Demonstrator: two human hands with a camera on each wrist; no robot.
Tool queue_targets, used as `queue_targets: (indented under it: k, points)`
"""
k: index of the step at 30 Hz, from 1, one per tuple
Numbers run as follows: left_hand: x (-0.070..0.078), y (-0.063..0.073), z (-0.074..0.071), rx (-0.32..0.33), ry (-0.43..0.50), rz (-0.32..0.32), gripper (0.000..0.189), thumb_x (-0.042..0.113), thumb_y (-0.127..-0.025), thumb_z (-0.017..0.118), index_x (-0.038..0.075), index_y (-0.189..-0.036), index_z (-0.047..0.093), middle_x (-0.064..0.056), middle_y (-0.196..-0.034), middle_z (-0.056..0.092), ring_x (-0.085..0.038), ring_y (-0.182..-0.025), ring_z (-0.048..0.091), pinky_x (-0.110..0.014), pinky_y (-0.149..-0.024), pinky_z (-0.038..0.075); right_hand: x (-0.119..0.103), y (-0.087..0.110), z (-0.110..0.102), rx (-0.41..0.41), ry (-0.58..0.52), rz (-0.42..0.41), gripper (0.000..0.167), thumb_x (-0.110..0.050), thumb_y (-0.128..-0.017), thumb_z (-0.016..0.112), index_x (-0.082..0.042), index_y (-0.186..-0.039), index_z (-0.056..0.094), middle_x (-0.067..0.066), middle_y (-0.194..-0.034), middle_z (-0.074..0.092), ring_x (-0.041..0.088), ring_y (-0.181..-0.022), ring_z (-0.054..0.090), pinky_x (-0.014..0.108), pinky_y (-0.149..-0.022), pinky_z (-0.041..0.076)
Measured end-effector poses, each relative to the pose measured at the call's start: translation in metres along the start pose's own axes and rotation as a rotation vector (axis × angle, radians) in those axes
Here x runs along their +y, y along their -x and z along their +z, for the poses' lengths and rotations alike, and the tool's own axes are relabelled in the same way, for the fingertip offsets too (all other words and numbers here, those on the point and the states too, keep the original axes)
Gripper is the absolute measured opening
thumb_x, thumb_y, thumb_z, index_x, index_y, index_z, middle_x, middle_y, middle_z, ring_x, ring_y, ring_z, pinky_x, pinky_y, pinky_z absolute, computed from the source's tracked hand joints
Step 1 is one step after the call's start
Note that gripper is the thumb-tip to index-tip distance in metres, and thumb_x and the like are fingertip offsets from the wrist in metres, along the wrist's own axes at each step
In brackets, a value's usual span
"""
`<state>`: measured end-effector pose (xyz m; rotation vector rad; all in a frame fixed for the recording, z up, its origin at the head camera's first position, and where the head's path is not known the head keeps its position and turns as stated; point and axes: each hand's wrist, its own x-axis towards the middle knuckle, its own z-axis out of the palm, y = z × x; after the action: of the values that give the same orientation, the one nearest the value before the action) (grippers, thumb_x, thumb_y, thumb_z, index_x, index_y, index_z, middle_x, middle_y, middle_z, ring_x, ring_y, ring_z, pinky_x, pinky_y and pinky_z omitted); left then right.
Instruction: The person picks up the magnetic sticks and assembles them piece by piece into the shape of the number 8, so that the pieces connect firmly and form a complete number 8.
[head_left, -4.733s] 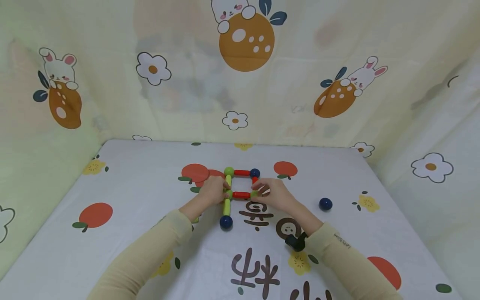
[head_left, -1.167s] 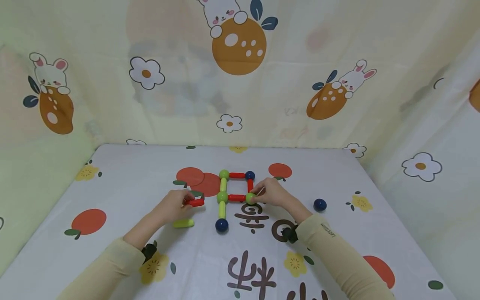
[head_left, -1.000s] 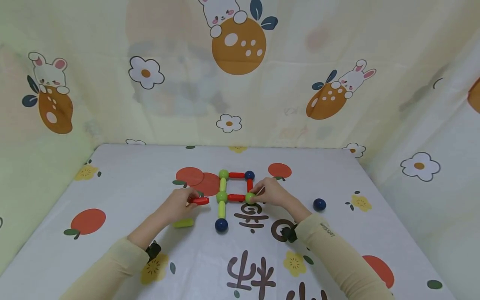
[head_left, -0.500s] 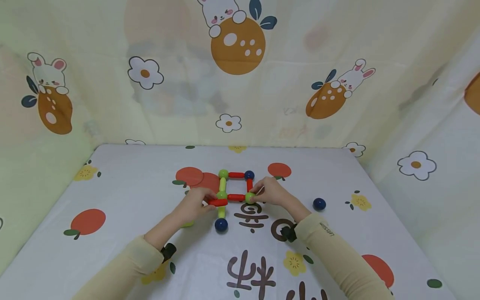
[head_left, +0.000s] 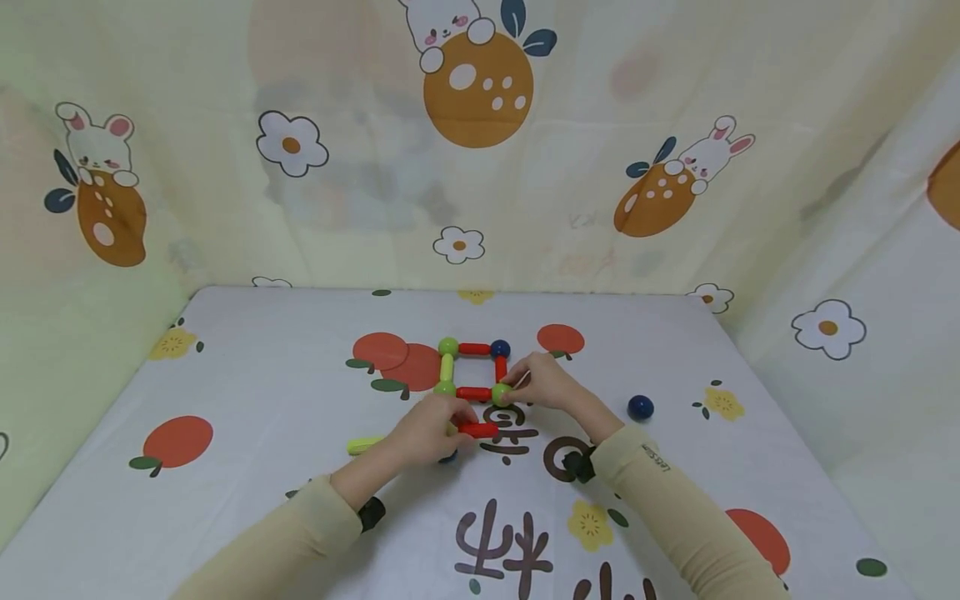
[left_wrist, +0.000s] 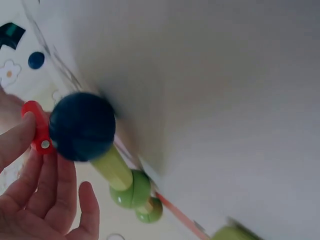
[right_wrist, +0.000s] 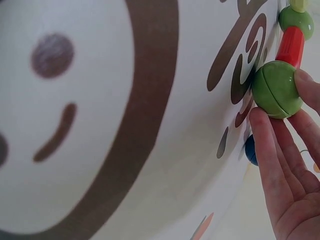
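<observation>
My left hand point(head_left: 431, 429) pinches a red magnetic rod point(head_left: 480, 430) between thumb and fingers; a metal dot shows at the rod's end in the left wrist view. The hand hovers over the lower part of a ball-and-rod frame, largely covering its blue ball point(left_wrist: 82, 126) and the rod leading to it. My right hand point(head_left: 546, 383) pinches the green ball point(right_wrist: 277, 90) at the near right corner of the square. Red rods point(head_left: 474, 393), a yellow-green rod point(head_left: 447, 368), green balls and a dark blue ball point(head_left: 500, 349) make up that square.
A loose yellow-green rod point(head_left: 364, 445) lies left of the left hand, partly behind the wrist. Off to the right sits a single dark blue ball point(head_left: 641, 407). The printed tablecloth point(head_left: 262, 367) meets a hanging cloth point(head_left: 360, 242) at the back.
My left hand left the frame, picked up the red rod on the left, and carried it rightward across the frame's lower leg. My right hand stays at the green corner ball.
</observation>
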<state>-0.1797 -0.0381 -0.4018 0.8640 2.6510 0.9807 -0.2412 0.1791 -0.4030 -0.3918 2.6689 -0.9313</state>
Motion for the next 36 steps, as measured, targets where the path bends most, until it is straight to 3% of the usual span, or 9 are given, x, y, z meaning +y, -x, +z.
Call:
queue_targets:
  k: [8,15,25,36]
  points:
    - [0.002,-0.001,0.01,-0.041,0.003,-0.018,0.017,0.012,-0.077,0.074,0.009,-0.092,0.068,0.005,-0.072,0.058,-0.012,-0.065,0.051,-0.02,-0.055,0.044,-0.003,0.001,-0.004,-0.013,-0.011,0.019,0.022,-0.018,-0.073,0.078,-0.007,-0.09,0.073,0.001,-0.084,0.066,0.013,-0.071,0.061,0.026,-0.059,0.05]
    - [0.005,0.002,0.01,-0.039,-0.071,-0.032,0.016,0.013,-0.074,0.076,0.01,-0.087,0.068,0.004,-0.074,0.06,-0.013,-0.075,0.051,-0.024,-0.063,0.041,-0.002,0.002,-0.005,-0.012,-0.04,-0.006,0.022,-0.015,-0.072,0.078,-0.004,-0.09,0.072,0.003,-0.083,0.066,0.013,-0.072,0.062,0.026,-0.058,0.05]
    - [0.005,0.004,0.01,-0.064,-0.129,-0.058,0.019,0.013,-0.073,0.077,0.011,-0.089,0.069,0.004,-0.075,0.058,-0.013,-0.078,0.047,-0.024,-0.063,0.042,-0.001,0.0,-0.003,-0.005,-0.048,-0.01,0.022,-0.013,-0.072,0.078,-0.003,-0.09,0.072,0.004,-0.084,0.066,0.014,-0.073,0.064,0.025,-0.058,0.051]
    - [-0.001,0.01,0.007,-0.071,-0.073,-0.02,0.027,0.008,-0.074,0.075,0.007,-0.1,0.069,0.0,-0.088,0.064,-0.015,-0.087,0.051,-0.028,-0.076,0.046,-0.001,0.002,-0.003,0.006,-0.041,0.003,0.023,-0.016,-0.072,0.078,-0.005,-0.092,0.072,0.003,-0.086,0.066,0.013,-0.074,0.063,0.025,-0.058,0.05]
